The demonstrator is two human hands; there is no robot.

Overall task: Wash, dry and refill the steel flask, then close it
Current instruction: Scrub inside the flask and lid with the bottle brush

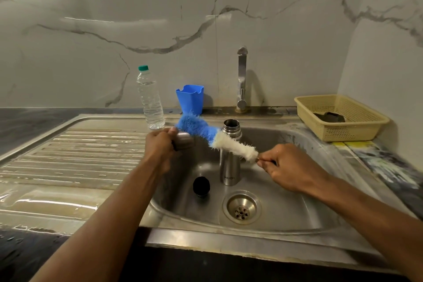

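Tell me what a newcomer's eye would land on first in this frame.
Most striking is the blue-and-white bottle brush, slanting across the middle above the sink: the right hand pinches its handle end, while the left hand grips a steel cap against the blue bristles. Behind the brush, the open steel flask stands upright in the basin, with a black stopper lying to its left.

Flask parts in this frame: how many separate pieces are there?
3: the open steel flask body standing in the sink, the steel cup in the left hand, and the black stopper on the sink floor.
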